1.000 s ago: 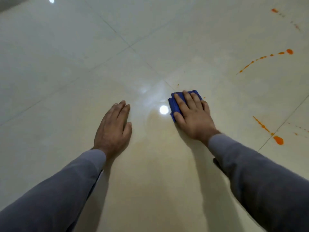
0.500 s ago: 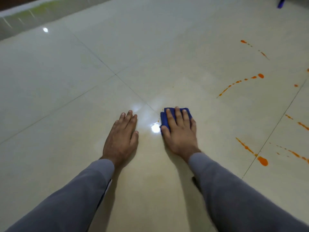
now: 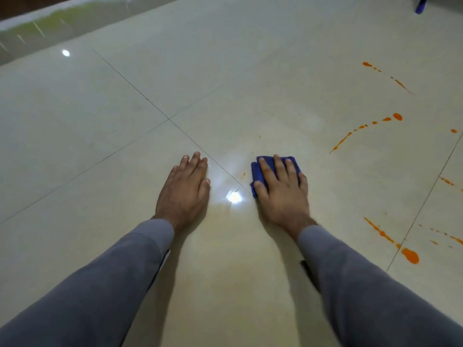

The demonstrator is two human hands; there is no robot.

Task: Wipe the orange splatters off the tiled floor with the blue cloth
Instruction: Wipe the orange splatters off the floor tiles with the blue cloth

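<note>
Right hand (image 3: 281, 194) grip is spread flat, pressing the blue cloth (image 3: 258, 171).
Wiping now; next, slide right to the orange splatters (image 3: 365, 126).

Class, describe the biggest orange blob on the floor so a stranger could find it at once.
Start at the right hand pressing the blue cloth on the tiled floor. Look right and nearer, to the grout line. The biggest orange blob ends a thin dotted streak there, rounder and fatter than other splatters.

Glossy cream floor tiles (image 3: 225, 71), light glare (image 3: 66, 53), perhaps a doorway threshold (image 3: 37, 23).
</note>
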